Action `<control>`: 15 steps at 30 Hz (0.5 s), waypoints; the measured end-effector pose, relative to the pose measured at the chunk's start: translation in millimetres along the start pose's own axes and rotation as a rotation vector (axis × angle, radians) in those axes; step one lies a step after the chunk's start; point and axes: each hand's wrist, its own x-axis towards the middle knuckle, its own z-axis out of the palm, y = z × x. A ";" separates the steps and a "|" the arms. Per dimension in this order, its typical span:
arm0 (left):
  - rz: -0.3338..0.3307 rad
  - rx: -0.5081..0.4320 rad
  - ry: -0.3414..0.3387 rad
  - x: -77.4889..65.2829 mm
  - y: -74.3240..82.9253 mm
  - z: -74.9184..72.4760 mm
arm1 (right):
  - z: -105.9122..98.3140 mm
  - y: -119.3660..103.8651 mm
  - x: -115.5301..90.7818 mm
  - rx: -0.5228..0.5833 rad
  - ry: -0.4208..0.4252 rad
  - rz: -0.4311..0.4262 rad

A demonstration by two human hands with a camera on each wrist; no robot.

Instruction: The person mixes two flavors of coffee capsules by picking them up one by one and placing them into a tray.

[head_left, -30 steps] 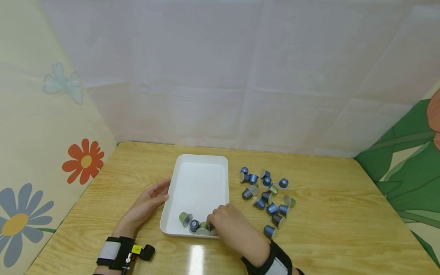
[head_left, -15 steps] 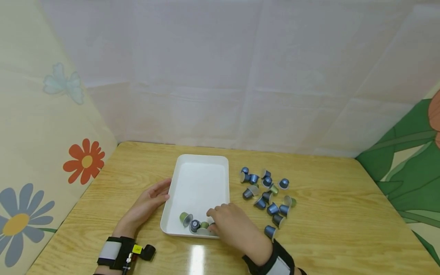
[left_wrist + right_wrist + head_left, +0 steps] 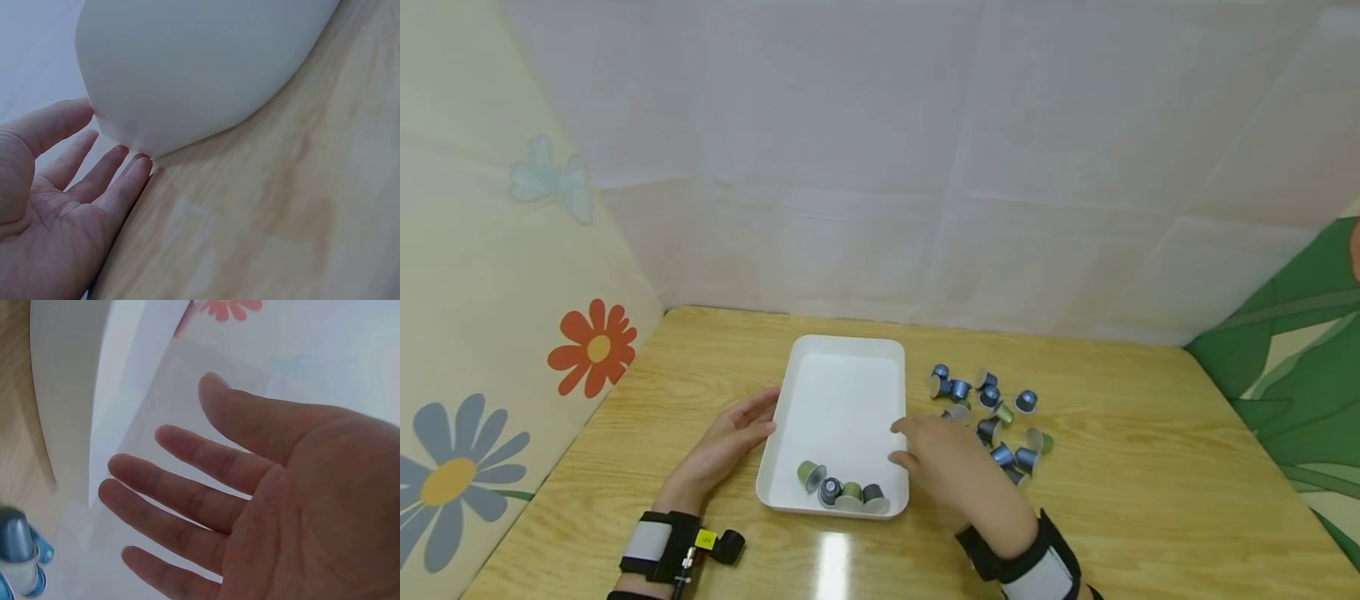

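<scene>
A white rectangular tray (image 3: 846, 400) lies on the table, with several coffee capsules along its near end. Among these are a green capsule (image 3: 809, 475) at the left and a dark grey capsule (image 3: 874, 496) at the right. My left hand (image 3: 726, 446) rests its fingertips against the tray's left side; in the left wrist view those fingers (image 3: 134, 178) are extended at the tray's outer wall. Over the tray's right rim hovers my right hand (image 3: 947, 462), its fingers spread and nothing in them, as the right wrist view confirms. It covers part of the loose capsules behind it.
Right of the tray, loose capsules are scattered on the wooden table (image 3: 1135, 467), mostly blue, such as a blue capsule (image 3: 1026, 402) at the pile's far right. A green capsule (image 3: 1004, 412) lies among them. A pale cloth backdrop (image 3: 925, 167) rises behind the table.
My right hand has let go of the dark grey capsule in the tray's near right corner and moved up and right to the rim. The left hand stays at the tray's side.
</scene>
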 end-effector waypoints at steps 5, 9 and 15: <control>-0.010 -0.009 0.006 0.1 -0.7 0.4 | -13.7 14.6 -4.6 0.013 -0.004 0.138; -0.013 0.005 0.010 0.5 -1.5 0.1 | -20.8 24.3 -7.0 0.018 -0.040 0.221; 0.000 0.011 0.001 0.6 0.2 0.0 | -23.7 34.3 -7.8 0.035 -0.076 0.261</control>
